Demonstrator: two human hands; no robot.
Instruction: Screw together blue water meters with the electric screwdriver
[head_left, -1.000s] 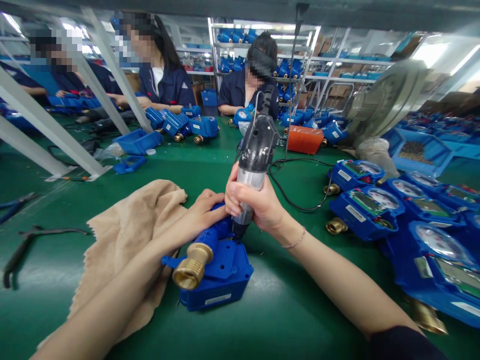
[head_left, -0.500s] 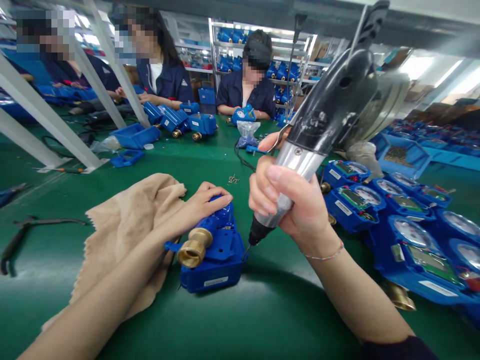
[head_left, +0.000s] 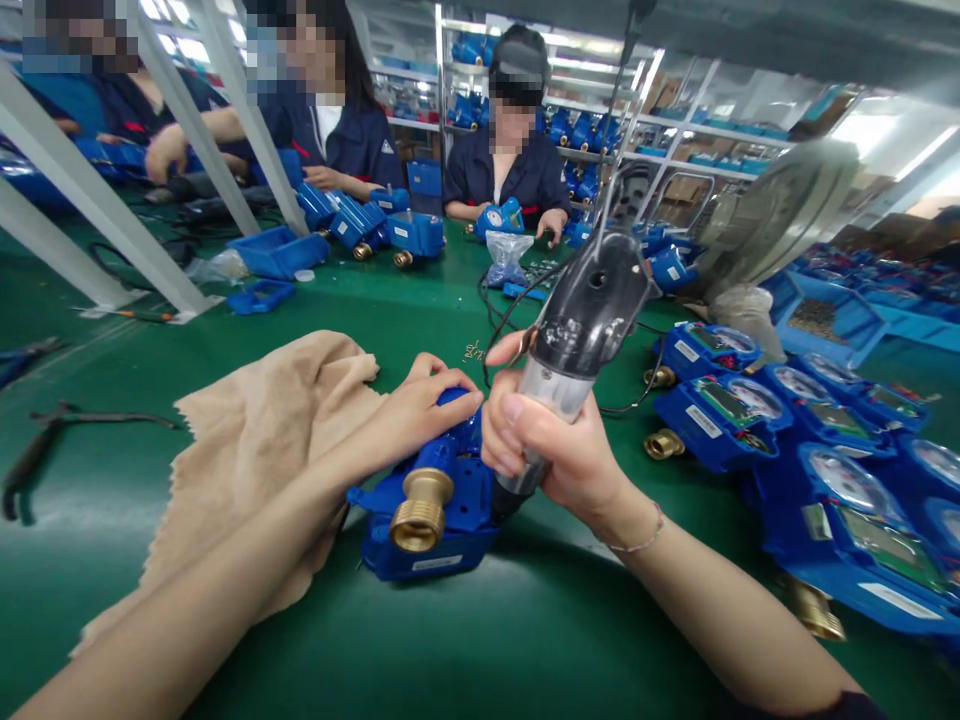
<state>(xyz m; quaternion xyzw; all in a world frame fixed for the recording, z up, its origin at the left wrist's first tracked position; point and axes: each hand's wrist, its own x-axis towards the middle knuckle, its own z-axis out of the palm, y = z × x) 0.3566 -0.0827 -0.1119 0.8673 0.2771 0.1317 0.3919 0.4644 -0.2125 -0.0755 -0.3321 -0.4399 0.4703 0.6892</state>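
My left hand (head_left: 439, 395) grips the far end of a blue meter body (head_left: 435, 555), whose threaded brass fitting (head_left: 422, 510) points towards me. Wrapped around the silver barrel of a black and silver electric screwdriver (head_left: 592, 310) is my right hand (head_left: 555, 440). The driver's black nose is down against the meter's right side; its tip is hidden there. Small brass-coloured screws (head_left: 474, 351) lie just beyond the meter. A beige cloth (head_left: 262, 430) is spread under my left forearm.
Several open blue meters (head_left: 731, 405) crowd the right side, before a blue bin (head_left: 832, 325). Pliers (head_left: 45, 455) lie at left, near white metal posts (head_left: 180, 260). A person (head_left: 510, 150) works opposite, two more at upper left. A black cable runs behind the driver.
The screwdriver in my right hand has moved down and left, its nose now lower at the meter's side. The meter is turned slightly. The person opposite has moved a hand to the table.
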